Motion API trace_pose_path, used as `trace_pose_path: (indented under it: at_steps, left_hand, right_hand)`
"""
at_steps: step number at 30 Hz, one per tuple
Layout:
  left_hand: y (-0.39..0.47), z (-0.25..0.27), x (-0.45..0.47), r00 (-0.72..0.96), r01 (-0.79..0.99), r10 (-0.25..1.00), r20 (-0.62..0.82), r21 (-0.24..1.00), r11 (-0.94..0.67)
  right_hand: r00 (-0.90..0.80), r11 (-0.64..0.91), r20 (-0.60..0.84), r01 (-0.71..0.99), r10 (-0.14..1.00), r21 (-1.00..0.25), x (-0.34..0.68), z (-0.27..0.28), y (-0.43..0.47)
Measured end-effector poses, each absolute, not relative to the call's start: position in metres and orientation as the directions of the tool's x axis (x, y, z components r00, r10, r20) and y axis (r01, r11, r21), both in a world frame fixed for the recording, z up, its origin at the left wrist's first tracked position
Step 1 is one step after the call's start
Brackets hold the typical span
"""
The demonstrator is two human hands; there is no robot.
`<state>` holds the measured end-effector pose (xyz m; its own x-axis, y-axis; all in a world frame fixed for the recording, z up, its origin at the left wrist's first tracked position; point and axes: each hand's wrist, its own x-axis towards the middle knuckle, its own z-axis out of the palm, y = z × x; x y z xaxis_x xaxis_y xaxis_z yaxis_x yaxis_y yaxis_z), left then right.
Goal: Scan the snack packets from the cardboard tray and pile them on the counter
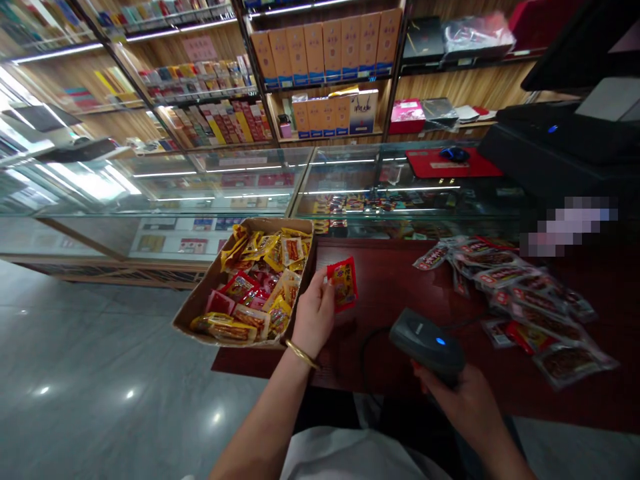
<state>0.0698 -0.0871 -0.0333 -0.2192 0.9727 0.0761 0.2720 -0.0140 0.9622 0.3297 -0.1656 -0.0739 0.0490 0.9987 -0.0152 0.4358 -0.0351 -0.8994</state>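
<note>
Between the thumb and fingers of my left hand (316, 308) is a small red snack packet (344, 285), held upright just above the dark wooden counter. Close by on the left stands an open cardboard box (181, 319) filled with yellow, red and clear snack packets (260, 249). My right hand (467, 397) grips the handle of a black barcode scanner (426, 340) with a blue light on top. The scanner's head points toward the red packet, some way apart from it. Its cable runs behind it over the counter.
A pile of clear and red snack packets (530, 287) lies on the wooden counter (380, 260) at right. Behind are glass display cases (240, 180), a red mouse pad (425, 163) with a mouse (454, 155), black checkout equipment (565, 153) and shelves of boxes (333, 50).
</note>
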Motion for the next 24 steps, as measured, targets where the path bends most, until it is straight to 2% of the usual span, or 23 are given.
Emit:
trace_pose_path:
  at_steps: [4,12,18,24]
  left_hand:
    - [-0.089,-0.036,0.068,-0.229,0.339,0.966,0.116,0.94,-0.033]
    - [-0.095,-0.043,0.071,-0.254,0.28,0.962,0.099,0.96,-0.025]
    - [-0.096,-0.042,0.068,-0.281,0.408,0.948,0.146,0.913,-0.02]
    - [-0.094,-0.041,0.069,-0.289,0.333,0.948,0.137,0.942,-0.035]
  right_hand:
    - [0.03,-0.068,-0.06,0.464,0.998,-0.883,0.322,-0.068,-0.164]
    - [0.058,-0.168,-0.158,0.404,0.986,-0.899,0.31,-0.065,-0.163]
    - [0.084,-0.172,-0.151,0.373,0.985,-0.912,0.311,-0.065,-0.166]
    - [0.062,-0.157,-0.144,0.401,0.988,-0.902,0.312,-0.063,-0.164]
